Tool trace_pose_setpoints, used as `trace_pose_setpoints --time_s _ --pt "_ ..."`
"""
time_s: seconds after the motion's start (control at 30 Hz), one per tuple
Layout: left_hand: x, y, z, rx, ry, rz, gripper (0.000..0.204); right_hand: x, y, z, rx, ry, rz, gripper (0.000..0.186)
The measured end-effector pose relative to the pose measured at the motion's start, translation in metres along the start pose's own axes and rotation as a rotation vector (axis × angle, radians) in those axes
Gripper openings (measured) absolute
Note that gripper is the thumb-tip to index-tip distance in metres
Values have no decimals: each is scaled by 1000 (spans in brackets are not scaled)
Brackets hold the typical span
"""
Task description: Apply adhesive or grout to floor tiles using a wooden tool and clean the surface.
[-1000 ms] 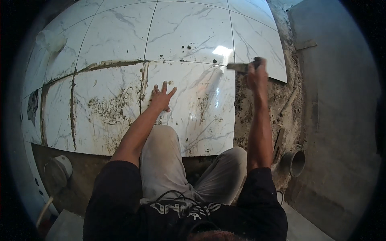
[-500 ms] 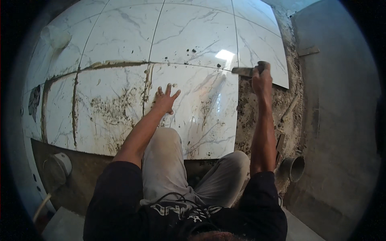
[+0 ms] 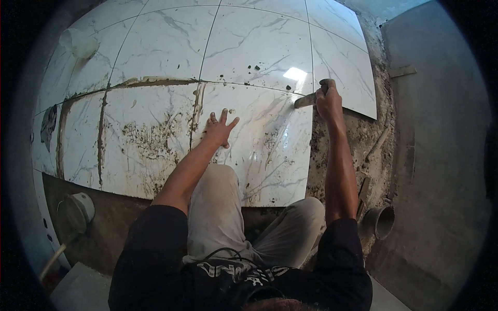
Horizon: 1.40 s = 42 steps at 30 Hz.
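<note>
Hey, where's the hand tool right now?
In the head view, the hand tool is right of centre, gripped in the right hand, its end at the far right corner of the dirt-smeared marbled tile.

Tool point(image 3: 305, 100) partly hidden by right fingers point(image 3: 331, 95)

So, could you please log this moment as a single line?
left hand: spread on soiled marbled tile | right hand: gripping hand tool at tile's far-right corner | beside tile: rubble strip
</note>
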<state>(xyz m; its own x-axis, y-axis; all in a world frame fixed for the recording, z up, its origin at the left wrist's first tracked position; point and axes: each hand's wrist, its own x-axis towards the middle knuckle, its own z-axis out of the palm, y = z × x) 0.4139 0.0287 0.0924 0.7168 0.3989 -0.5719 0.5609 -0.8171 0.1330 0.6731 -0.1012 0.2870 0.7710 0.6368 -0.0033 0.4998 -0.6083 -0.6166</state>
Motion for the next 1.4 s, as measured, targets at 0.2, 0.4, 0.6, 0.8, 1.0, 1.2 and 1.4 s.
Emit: trace_pose_setpoints --time_s 0.2,0.4,0.6,0.8,1.0,1.2,1.4 --pt "0 -4 -4 1 13 5 120 -9 -14 2 90 -74 186 26" --pt "-9 -2 -1 2 3 -5 118 -25 -25 -13 116 28 77 25" --pt "0 -4 -7 24 -1 0 119 -20 -16 -17 64 3 102 28" --pt "0 1 -1 11 6 13 120 -12 -1 -12 19 -4 152 23" --pt "-6 -3 2 9 6 -12 119 -24 -25 1 213 -87 180 26" --pt "-6 -9 3 -3 8 -5 119 -22 -42 24 175 -64 -54 21" --pt "-2 -8 0 -18 25 -11 117 -15 -52 52 134 -202 -42 23"
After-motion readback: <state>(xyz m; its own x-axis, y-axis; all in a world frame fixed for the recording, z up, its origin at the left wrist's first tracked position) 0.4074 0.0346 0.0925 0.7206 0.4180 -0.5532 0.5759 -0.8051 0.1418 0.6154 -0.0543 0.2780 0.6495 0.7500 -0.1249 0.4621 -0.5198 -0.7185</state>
